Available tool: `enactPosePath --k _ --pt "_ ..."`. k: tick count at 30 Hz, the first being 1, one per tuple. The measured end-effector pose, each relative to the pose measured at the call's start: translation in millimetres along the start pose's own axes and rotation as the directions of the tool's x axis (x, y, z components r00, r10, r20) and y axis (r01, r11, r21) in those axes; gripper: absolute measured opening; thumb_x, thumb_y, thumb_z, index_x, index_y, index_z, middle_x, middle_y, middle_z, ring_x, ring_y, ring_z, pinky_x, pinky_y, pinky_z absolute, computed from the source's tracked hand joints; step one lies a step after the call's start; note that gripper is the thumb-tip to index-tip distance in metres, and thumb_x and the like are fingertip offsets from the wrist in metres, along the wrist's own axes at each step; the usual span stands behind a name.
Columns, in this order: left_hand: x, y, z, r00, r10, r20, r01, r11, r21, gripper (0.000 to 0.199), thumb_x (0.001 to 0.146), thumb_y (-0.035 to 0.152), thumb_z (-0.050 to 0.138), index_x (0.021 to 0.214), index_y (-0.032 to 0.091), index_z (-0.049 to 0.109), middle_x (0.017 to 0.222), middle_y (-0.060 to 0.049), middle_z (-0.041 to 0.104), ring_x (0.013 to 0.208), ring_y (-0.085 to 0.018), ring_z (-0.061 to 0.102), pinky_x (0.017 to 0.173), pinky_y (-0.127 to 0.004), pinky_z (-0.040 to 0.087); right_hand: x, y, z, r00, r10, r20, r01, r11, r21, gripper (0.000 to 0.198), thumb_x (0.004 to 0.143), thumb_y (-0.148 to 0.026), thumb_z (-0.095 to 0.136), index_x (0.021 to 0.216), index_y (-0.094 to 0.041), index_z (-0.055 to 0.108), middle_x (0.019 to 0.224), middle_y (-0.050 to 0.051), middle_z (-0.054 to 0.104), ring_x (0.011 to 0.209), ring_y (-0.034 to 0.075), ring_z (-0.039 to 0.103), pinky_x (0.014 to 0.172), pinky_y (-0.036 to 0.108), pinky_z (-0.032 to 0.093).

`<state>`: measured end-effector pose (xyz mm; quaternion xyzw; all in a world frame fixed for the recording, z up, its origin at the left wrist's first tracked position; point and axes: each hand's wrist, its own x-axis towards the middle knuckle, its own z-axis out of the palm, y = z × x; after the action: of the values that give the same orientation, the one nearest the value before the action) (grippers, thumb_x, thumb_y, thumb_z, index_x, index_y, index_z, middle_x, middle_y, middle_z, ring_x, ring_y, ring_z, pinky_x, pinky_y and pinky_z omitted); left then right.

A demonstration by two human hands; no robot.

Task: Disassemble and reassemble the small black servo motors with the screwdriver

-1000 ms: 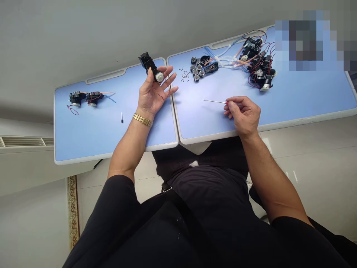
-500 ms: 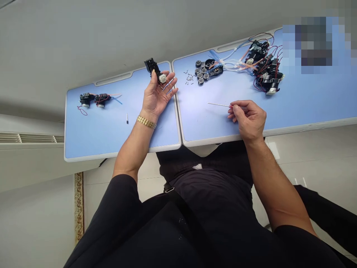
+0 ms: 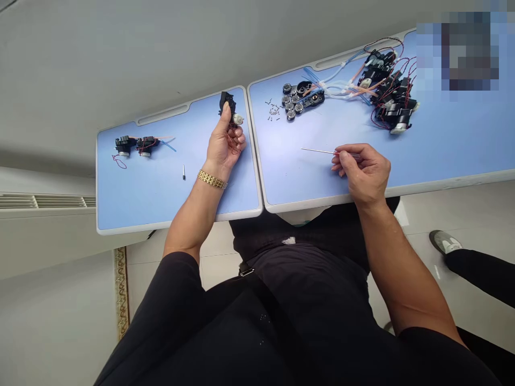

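My left hand (image 3: pixel 225 139) is closed around a black motor assembly (image 3: pixel 227 101) with a white round part and thin red wires, raised over the left table. The thumb presses on its black body. In my right hand (image 3: pixel 364 169) is a screwdriver (image 3: pixel 317 150), its thin metal shaft pointing left above the right table. Most of its handle is hidden by the fingers. Small screws (image 3: pixel 273 111) lie scattered on the right table, beside a black tray-like part (image 3: pixel 311 100) holding several round metal-rimmed pieces.
Two similar motor assemblies (image 3: pixel 147 146) lie on the left table (image 3: pixel 153 203), with a small bit-like piece (image 3: pixel 184 172) nearby. More wired assemblies (image 3: pixel 396 102) with blue and orange tubes (image 3: pixel 341 88) pile up at the right. A gap separates the tables. Another person's shoe (image 3: pixel 444 241) shows on the floor.
My left fingers, spread before, have curled in around the motor assembly, which has turned and shifted slightly right. My right hand keeps its grip on the screwdriver. Another person's shoe has come into view.
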<state>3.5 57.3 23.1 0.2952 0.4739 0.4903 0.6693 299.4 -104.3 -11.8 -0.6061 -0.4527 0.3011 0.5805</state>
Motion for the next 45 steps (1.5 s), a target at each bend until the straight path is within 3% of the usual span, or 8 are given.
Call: enactPosePath --k 7,10,15,21,25,31,36,45 --pt "-7.3 1.5 8.7 1.000 0.004 -0.031 -0.004 1.000 -0.016 0.054 0.094 0.065 0.087 0.073 0.023 0.059 0.048 0.009 0.041 0.037 -0.005 0.033 0.039 -0.025 0.026 -1.2 -1.3 -0.5 1.000 0.010 0.007 -0.010 1.000 -0.003 0.016 0.097 -0.041 0.080 0.101 -0.025 0.082 0.081 0.000 0.080 0.063 0.015 0.074 0.056 0.029 0.057" --pt "-7.4 1.4 6.6 1.000 -0.003 -0.011 0.003 1.000 -0.009 0.054 0.095 0.066 0.086 0.074 0.024 0.059 0.049 0.008 0.044 0.037 -0.005 0.032 0.038 -0.026 0.025 -2.0 -2.0 -0.6 1.000 0.018 0.013 -0.018 1.000 0.001 0.017 0.097 -0.041 0.081 0.102 -0.025 0.083 0.082 0.001 0.081 0.064 0.016 0.074 0.057 0.029 0.057" --pt "-6.8 2.2 -0.3 0.993 -0.041 0.114 0.041 0.999 0.001 0.044 0.106 0.068 0.069 0.094 0.026 0.074 0.056 0.006 0.054 0.038 -0.007 0.041 0.040 -0.026 0.033 -1.6 -2.2 -1.1 1.000 0.026 0.013 -0.026 1.000 -0.006 0.018 0.096 -0.043 0.082 0.101 -0.026 0.083 0.080 0.001 0.081 0.065 0.016 0.075 0.056 0.029 0.057" --pt "-18.2 0.0 -2.7 0.949 -0.129 0.288 0.131 0.991 0.013 0.058 0.115 0.069 0.045 0.109 0.021 0.078 0.057 0.001 0.053 0.041 -0.011 0.052 0.041 -0.027 0.042 0.9 -8.6 6.7 0.999 0.029 0.034 -0.030 0.999 0.016 0.021 0.095 -0.047 0.083 0.101 -0.027 0.082 0.083 0.001 0.081 0.067 0.017 0.076 0.056 0.029 0.060" --pt "-22.8 -3.8 -3.9 0.928 -0.167 0.333 0.179 0.984 -0.005 0.059 0.114 0.070 0.046 0.107 0.020 0.077 0.059 0.000 0.055 0.043 -0.013 0.055 0.042 -0.028 0.044 -6.3 -28.1 24.7 0.995 -0.024 0.096 0.013 0.994 0.107 0.024 0.096 -0.049 0.083 0.108 -0.028 0.082 0.094 0.002 0.084 0.078 0.019 0.081 0.069 0.034 0.069" --pt "-26.4 -3.9 -4.2 0.926 -0.182 0.330 0.202 0.979 -0.028 0.052 0.110 0.068 0.060 0.095 0.020 0.074 0.049 0.007 0.039 0.035 -0.009 0.043 0.038 -0.024 0.037 -17.7 -54.8 48.2 0.977 -0.165 0.138 0.137 0.972 0.191 0.018 0.101 -0.044 0.081 0.114 -0.032 0.083 0.102 0.001 0.085 0.086 0.021 0.083 0.083 0.040 0.073" --pt "-33.0 -1.9 2.3 0.933 -0.191 0.307 0.216 0.975 -0.051 0.046 0.108 0.062 0.070 0.090 0.020 0.072 0.045 0.010 0.031 0.033 -0.008 0.038 0.038 -0.021 0.032 -15.7 -55.3 55.1 0.971 -0.170 0.166 0.147 0.979 0.141 0.017 0.102 -0.044 0.078 0.114 -0.032 0.083 0.106 0.001 0.086 0.088 0.021 0.084 0.085 0.040 0.074" --pt "-35.9 -0.7 5.4 0.932 -0.206 0.298 0.235 0.970 -0.063 0.045 0.104 0.063 0.075 0.090 0.020 0.073 0.045 0.011 0.033 0.032 -0.007 0.038 0.039 -0.020 0.033 -14.7 -48.1 56.9 0.971 -0.169 0.169 0.144 0.978 0.152 0.017 0.103 -0.041 0.077 0.116 -0.032 0.083 0.106 0.000 0.087 0.087 0.020 0.084 0.087 0.041 0.074"
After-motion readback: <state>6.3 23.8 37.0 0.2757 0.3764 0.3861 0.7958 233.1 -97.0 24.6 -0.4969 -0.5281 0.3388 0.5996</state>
